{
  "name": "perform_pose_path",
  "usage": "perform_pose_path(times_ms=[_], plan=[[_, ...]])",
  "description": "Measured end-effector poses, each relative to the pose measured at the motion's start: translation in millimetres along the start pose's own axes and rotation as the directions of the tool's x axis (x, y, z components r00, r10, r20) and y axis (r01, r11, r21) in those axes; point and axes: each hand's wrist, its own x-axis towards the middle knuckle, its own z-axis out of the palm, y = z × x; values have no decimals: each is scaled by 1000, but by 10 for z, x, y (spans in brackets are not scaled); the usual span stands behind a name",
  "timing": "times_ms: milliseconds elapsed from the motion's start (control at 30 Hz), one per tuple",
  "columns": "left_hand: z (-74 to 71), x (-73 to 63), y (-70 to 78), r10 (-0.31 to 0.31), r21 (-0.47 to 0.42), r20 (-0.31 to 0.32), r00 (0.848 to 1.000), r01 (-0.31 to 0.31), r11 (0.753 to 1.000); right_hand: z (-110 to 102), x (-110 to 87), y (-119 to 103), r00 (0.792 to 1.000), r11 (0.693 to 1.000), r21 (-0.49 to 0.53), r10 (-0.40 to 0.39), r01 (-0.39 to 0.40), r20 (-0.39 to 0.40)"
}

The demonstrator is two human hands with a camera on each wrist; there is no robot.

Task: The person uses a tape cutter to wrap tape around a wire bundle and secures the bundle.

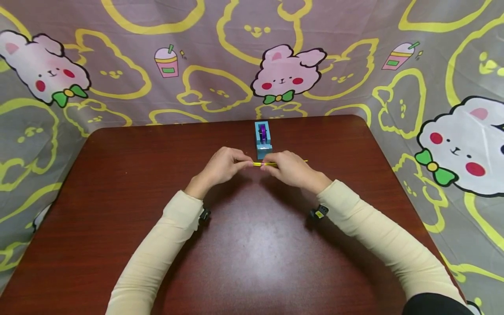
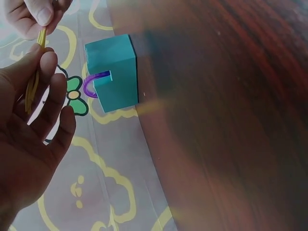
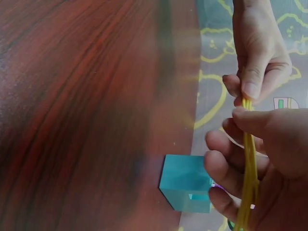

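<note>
Between both hands runs a bundle of thin yellow strands (image 1: 257, 164), level above the table in the head view. My left hand (image 1: 222, 165) pinches it between thumb and fingertips, the other fingers loosely bent. Close beside it, my right hand (image 1: 290, 168) pinches the same bundle (image 3: 249, 163) with thumb and index finger. The strands' long end lies along the right palm and sticks out past that hand. Just beyond the fingertips stands a teal tape dispenser (image 1: 264, 153) with a roll of purple tape (image 1: 262, 131); its teal body (image 2: 115, 86) also shows in the left wrist view.
The dark reddish-brown wooden table (image 1: 252, 262) has rounded far corners. A grey curtain (image 1: 220, 52) printed with rabbits and yellow outlines hangs behind it and along the sides. Small dark wrist cameras sit under both cream sleeves (image 1: 157, 245).
</note>
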Motion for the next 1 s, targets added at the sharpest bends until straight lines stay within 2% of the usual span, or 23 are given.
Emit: perform_pose_path(times_ms=[100, 267, 600, 767, 1000], plan=[[-6, -21, -4, -13, 7, 10, 1000, 13, 1000, -26, -1, 2, 998, 999, 31, 27, -29, 53], [-28, -54, -28, -42, -1, 7, 999, 42, 999, -58, -41, 51, 996, 996, 70, 54, -59, 76], [-61, -108, -116, -104, -68, 5, 995, 104, 992, -122, -165, 200, 997, 987, 138, 74, -78, 31], [-70, -135, -148, -167, -113, 20, 986, 168, 979, -149, -218, 292, 997, 980, 187, 72, -72, 7], [-47, -157, -241, -215, -161, 30, 976, 217, 963, -132, -276, 484, 997, 963, 258, 77, -75, 1]])
